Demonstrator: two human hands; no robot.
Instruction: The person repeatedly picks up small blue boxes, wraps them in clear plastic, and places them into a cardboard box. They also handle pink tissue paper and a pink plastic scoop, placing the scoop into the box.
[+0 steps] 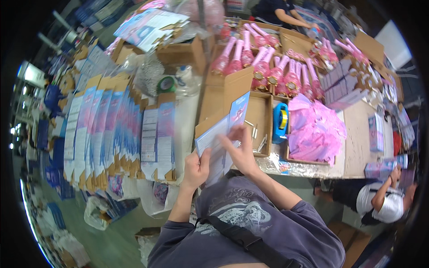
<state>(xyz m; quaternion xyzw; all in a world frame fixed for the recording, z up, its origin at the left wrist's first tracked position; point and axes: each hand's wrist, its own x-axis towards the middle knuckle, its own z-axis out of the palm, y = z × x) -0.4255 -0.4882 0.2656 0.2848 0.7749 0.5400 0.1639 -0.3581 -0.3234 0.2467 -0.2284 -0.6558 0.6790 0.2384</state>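
Observation:
A printed cardboard box [214, 135], blue and white with its brown end flap up, is held before my body. My left hand [197, 169] grips its left edge, thumb on the near face. My right hand [239, 147], slightly blurred, is at the box's right side with fingers bent; whether it grips the card is not clear. Left of the box, flat printed cartons [104, 124] lie in a long overlapping row, with more cartons [158, 134] beside them. Beyond the box, pink toy wands [268, 67] fill cardboard trays.
A blue tape dispenser [280, 123] stands beside a tray of pink plastic packets [315, 129]. An open tray [263, 100] holds small metallic rods. Green tape [166, 84] and a clear plastic bottle [184, 76] are at the back left. Co-workers [382, 201] are at the right and the far side.

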